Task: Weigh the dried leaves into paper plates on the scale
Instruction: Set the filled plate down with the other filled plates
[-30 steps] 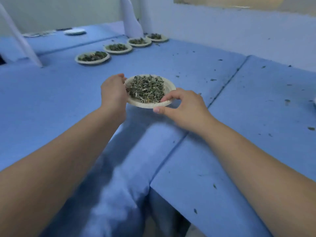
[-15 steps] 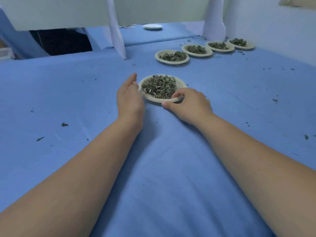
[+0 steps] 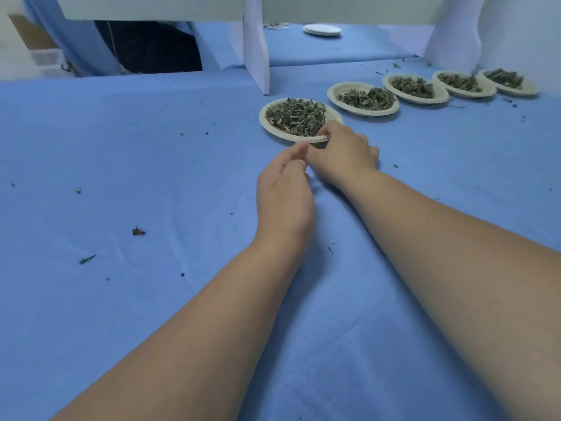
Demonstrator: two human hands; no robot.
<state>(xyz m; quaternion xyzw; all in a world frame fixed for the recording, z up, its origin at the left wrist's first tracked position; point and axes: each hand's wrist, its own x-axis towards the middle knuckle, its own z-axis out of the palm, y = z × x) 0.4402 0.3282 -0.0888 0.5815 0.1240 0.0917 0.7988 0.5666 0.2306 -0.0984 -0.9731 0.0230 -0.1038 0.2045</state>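
Right hand (image 3: 343,150) pinched near rim of round beige paper plate (image 3: 272,131) of dried green leaves (image 3: 296,117), upper centre; left hand (image 3: 283,192) relaxed, empty (judged best: let go level, gently).

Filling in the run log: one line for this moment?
right hand holds plate rim | left hand open, empty | plate on blue cloth

We seem to be in a plain sorting workroom. Blue cloth (image 3: 121,153) covers the tables, white partition panels (image 3: 256,50) stand at twelve o'clock, and paper plates (image 3: 364,113) of dried leaves (image 3: 367,97) line up toward two o'clock.
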